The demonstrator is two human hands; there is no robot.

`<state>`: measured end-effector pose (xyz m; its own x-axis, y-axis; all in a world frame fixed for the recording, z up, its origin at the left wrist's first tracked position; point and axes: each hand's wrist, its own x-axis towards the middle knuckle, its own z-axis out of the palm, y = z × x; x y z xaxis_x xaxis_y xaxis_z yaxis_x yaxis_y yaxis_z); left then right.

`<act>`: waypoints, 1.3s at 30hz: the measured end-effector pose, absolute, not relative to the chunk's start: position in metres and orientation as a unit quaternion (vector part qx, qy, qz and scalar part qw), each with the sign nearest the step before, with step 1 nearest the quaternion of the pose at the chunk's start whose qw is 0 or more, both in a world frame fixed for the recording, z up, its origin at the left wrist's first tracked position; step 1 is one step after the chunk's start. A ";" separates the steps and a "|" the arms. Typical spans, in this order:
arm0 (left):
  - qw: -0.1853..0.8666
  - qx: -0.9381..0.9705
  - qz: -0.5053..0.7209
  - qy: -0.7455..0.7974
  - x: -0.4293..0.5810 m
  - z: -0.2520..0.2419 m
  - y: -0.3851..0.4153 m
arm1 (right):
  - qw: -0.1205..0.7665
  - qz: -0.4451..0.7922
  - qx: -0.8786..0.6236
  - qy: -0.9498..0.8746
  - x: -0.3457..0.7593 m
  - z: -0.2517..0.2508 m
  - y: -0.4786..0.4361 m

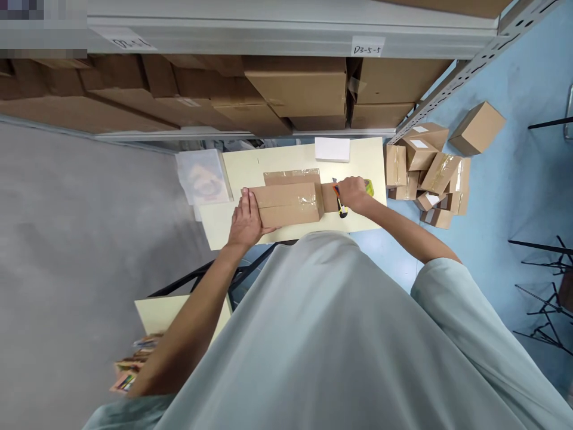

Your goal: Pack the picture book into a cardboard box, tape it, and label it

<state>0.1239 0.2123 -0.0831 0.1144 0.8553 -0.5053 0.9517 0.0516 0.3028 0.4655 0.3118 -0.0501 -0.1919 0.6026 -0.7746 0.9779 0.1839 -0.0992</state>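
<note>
A brown cardboard box (284, 204) with clear tape at its right end lies on the pale table. My left hand (247, 221) holds its left end, the long fingers against the end and the thumb along the near side. Out from the box's right end reaches a brown flap (330, 197). My right hand (351, 193) is closed beside that flap; what its fingers hold is hidden. By its fingertips is a black and yellow utility knife (342, 211), partly covered. A yellow-green item (369, 187) shows just behind the hand, its kind unclear.
A white box (332, 150) stands at the table's (250, 158) far edge, and a clear plastic bag (203, 176) lies at its left. Cardboard boxes fill the shelf (286, 132) ahead. More boxes (441, 173) are piled on the floor at right.
</note>
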 end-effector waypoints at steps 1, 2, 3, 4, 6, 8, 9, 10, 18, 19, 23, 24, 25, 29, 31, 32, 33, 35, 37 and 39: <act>0.301 0.683 -0.079 0.661 0.124 -0.083 0.212 | 0.307 -0.310 0.577 0.690 0.472 -0.055 0.309; 0.303 0.683 -0.075 0.660 0.123 -0.084 0.212 | 0.301 -0.309 0.600 0.673 0.481 -0.060 0.305; 0.305 0.683 -0.070 0.660 0.123 -0.085 0.212 | 0.290 -0.305 0.624 0.658 0.491 -0.065 0.301; 0.307 0.683 -0.064 0.659 0.122 -0.085 0.211 | 0.273 -0.293 0.649 0.647 0.501 -0.070 0.296; 0.311 0.683 -0.053 0.659 0.120 -0.087 0.211 | 0.239 -0.273 0.680 0.637 0.517 -0.080 0.284; 0.317 0.681 -0.043 0.659 0.119 -0.089 0.210 | 0.224 -0.258 0.699 0.628 0.527 -0.091 0.272; 0.319 0.681 -0.039 0.658 0.118 -0.090 0.210 | 0.216 -0.253 0.708 0.623 0.530 -0.097 0.266; 0.321 0.683 -0.034 0.655 0.117 -0.091 0.210 | 0.208 -0.251 0.715 0.618 0.531 -0.103 0.260; 0.325 0.702 -0.010 0.634 0.106 -0.097 0.205 | 0.140 -0.225 0.756 0.598 0.513 -0.102 0.226; 0.324 0.704 -0.009 0.632 0.105 -0.098 0.204 | 0.115 -0.217 0.764 0.597 0.504 -0.095 0.221; 0.319 0.701 0.018 0.638 0.103 -0.105 0.198 | -0.028 -0.220 0.722 0.655 0.442 -0.076 0.201; 0.319 0.695 0.030 0.643 0.104 -0.107 0.197 | -0.062 -0.227 0.693 0.682 0.422 -0.074 0.198; 0.319 0.689 0.046 0.649 0.106 -0.109 0.196 | -0.089 -0.234 0.663 0.706 0.403 -0.074 0.195; 0.317 0.681 0.121 0.649 0.112 -0.114 0.196 | -0.088 -0.260 0.546 0.792 0.345 -0.081 0.192; 0.327 0.676 0.153 0.643 0.113 -0.116 0.197 | -0.059 -0.272 0.513 0.812 0.334 -0.087 0.193; 0.334 0.671 0.168 0.640 0.113 -0.118 0.198 | -0.049 -0.278 0.507 0.814 0.334 -0.090 0.193; 0.342 0.666 0.185 0.637 0.112 -0.120 0.199 | -0.045 -0.284 0.513 0.809 0.335 -0.094 0.193; 0.359 0.653 0.224 0.628 0.111 -0.126 0.200 | -0.056 -0.287 0.561 0.774 0.344 -0.101 0.193; 0.378 0.632 0.265 0.623 0.109 -0.134 0.201 | -0.092 -0.286 0.645 0.703 0.355 -0.108 0.192; 0.402 0.591 0.301 0.631 0.107 -0.143 0.200 | -0.139 -0.314 0.714 0.610 0.366 -0.114 0.192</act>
<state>0.1074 0.2005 -0.1430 0.0229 0.9881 -0.1518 0.5037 0.1198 0.8555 0.3655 0.1921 -0.1145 0.0594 0.9581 -0.2802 0.7839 -0.2185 -0.5811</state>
